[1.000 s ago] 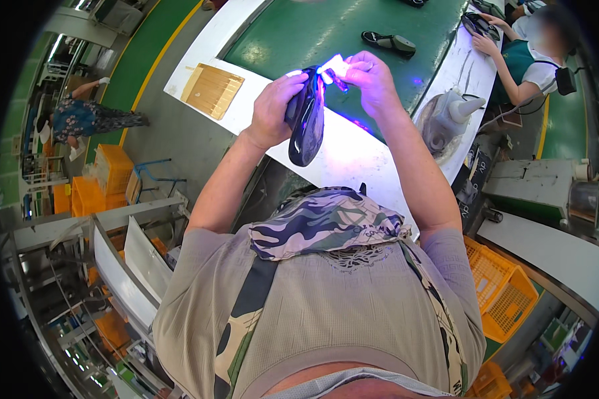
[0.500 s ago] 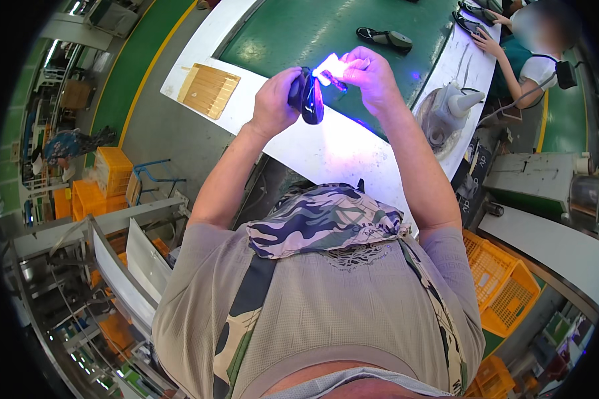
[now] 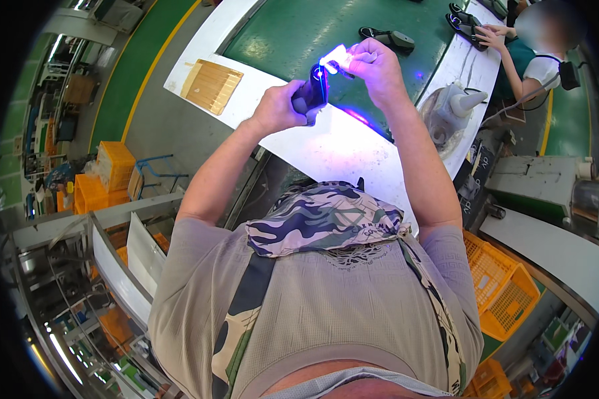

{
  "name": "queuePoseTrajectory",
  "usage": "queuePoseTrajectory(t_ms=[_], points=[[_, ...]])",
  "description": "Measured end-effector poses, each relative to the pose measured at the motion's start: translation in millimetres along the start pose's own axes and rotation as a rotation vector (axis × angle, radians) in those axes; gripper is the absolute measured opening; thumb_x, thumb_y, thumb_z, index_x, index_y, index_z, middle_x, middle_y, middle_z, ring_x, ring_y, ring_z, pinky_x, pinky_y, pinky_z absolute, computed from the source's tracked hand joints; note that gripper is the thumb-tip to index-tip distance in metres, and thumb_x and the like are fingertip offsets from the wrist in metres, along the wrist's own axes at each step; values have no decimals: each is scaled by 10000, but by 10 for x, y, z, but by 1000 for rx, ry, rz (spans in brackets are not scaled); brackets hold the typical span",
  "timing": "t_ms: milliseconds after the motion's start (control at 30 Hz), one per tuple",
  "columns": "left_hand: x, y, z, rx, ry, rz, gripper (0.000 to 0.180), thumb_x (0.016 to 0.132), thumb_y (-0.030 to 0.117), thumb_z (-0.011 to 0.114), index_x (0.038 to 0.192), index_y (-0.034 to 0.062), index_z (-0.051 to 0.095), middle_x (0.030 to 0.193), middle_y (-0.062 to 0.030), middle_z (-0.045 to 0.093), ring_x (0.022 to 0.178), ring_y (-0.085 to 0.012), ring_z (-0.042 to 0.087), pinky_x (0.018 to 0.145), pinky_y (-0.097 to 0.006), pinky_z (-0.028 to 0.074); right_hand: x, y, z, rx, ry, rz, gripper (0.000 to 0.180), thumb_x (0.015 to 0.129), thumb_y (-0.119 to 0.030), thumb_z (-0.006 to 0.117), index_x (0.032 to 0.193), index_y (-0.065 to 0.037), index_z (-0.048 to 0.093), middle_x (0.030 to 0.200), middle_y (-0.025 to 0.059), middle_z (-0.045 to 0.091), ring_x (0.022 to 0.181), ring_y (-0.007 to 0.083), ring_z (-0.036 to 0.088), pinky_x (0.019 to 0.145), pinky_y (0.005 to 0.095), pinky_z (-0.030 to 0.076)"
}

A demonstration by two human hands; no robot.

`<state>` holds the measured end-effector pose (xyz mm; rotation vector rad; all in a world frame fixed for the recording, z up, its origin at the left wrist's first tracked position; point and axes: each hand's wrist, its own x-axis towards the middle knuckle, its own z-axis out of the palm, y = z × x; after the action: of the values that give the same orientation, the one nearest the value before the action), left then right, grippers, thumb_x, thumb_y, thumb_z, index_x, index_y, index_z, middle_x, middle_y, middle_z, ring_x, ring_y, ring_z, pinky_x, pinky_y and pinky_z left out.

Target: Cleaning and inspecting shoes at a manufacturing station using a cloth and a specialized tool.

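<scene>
Above the white table edge (image 3: 373, 153), my left hand (image 3: 277, 108) is wrapped round a dark shoe (image 3: 311, 100), which is tilted on end under violet light. My right hand (image 3: 377, 70) is closed in a pinch at the shoe's upper end. By its fingertips is a glaring white-violet patch (image 3: 335, 58); the glare hides whether this is a lit strap or a small lamp. A dark piece hangs beneath the pinching fingers. Past my right hand, a black and grey sandal (image 3: 387, 40) lies on the green belt (image 3: 279, 40).
A slatted wooden board (image 3: 211, 86) lies at the table's left. To the right, a white nozzle bottle (image 3: 464, 103) stands in a clear round tray (image 3: 439, 133). Beyond, a co-worker's hands (image 3: 492, 36) handle dark sandals (image 3: 464, 28). Orange crates (image 3: 502, 286) stand low at right.
My left hand has shifted slightly lower, turning the shoe so its upper end leans right. My right hand has moved a little up and right, still pinching. The co-worker's hands have shifted on the sandals.
</scene>
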<state>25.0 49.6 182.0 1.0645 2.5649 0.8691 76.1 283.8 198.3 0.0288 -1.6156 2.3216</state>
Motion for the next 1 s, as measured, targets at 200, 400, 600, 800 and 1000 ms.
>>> queuePoseTrajectory(t_ms=[200, 400, 600, 800, 1000], points=[[-76, 17, -145, -151, -279, -129, 597, 525, 206, 842, 1050, 15, 632, 885, -119, 689, 812, -228, 667, 794, -332, 525, 11, 93, -43, -88, -5, 1, 166, 778, 64, 664, 904, -14, 588, 909, 78, 624, 801, 149, 634, 721, 286, 516], [-138, -58, -147, -466, -461, -127, 669, 552, 59, 837, 1163, -18, 578, 963, -45, 653, 886, -144, 610, 846, -290, 493, 32, 203, -67, -150, -11, -21, 159, 792, 82, 652, 904, -8, 584, 931, 89, 619, 826, 159, 636, 737, 284, 532], [-189, 26, -187, -682, -537, -189, 736, 573, 120, 834, 1227, -38, 535, 1025, -59, 642, 934, -156, 601, 891, -291, 473, 18, 321, -71, -132, -16, -52, 186, 745, 83, 715, 836, -15, 585, 895, 67, 641, 822, 107, 609, 729, 241, 517], [-268, 37, -180, -863, -475, -279, 746, 590, 205, 793, 1246, -34, 532, 1067, -94, 643, 968, -186, 608, 908, -299, 466, -114, 358, -26, -163, -109, -71, 188, 773, 92, 660, 840, -29, 533, 932, 64, 577, 866, 125, 587, 767, 271, 527], [-322, 17, -138, -963, -460, -288, 689, 677, 265, 734, 1257, -37, 517, 1050, -99, 642, 935, -182, 621, 884, -301, 481, -258, 403, 23, -17, -88, 14, 195, 737, 92, 679, 783, -34, 538, 864, 42, 598, 811, 108, 590, 723, 249, 503]])
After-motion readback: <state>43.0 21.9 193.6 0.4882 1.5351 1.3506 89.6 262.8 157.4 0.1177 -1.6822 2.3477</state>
